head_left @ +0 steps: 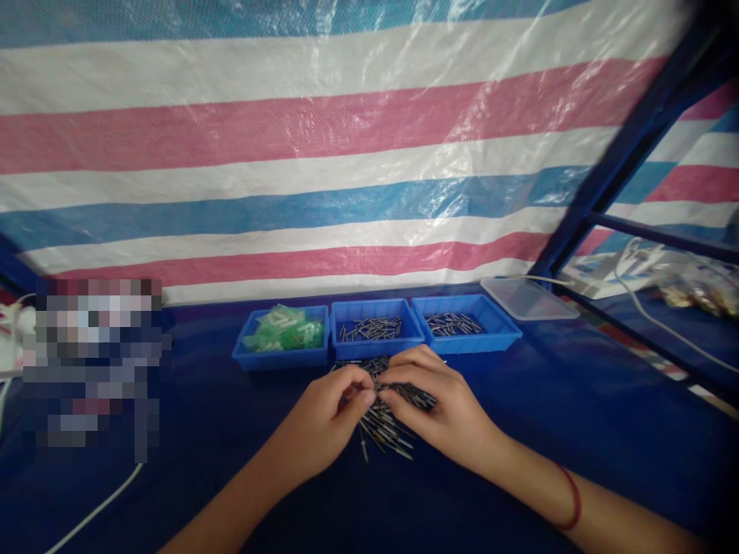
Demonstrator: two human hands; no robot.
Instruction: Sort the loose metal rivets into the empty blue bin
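A heap of blind rivets (386,431), thin metal pins with thicker ends, lies on the blue table top in front of me. My left hand (335,412) is closed in a pinch at the heap's left side; whatever sits between thumb and forefinger is too small to make out. Opposite it, my right hand (442,400) curls over the heap, thumb and fingers closed around a bunch of dark rivets (419,395). The fingertips of both hands nearly meet. Just behind stand a middle blue tray (378,350) and a right blue tray (473,344), both with loose rivets inside.
A left blue tray (282,359) holds green plastic packets (284,329). A clear plastic lid (528,298) lies at the back right. Striped plastic sheeting (323,131) hangs behind the table, beside a blue metal frame (606,177). A white cable (98,508) runs along the left.
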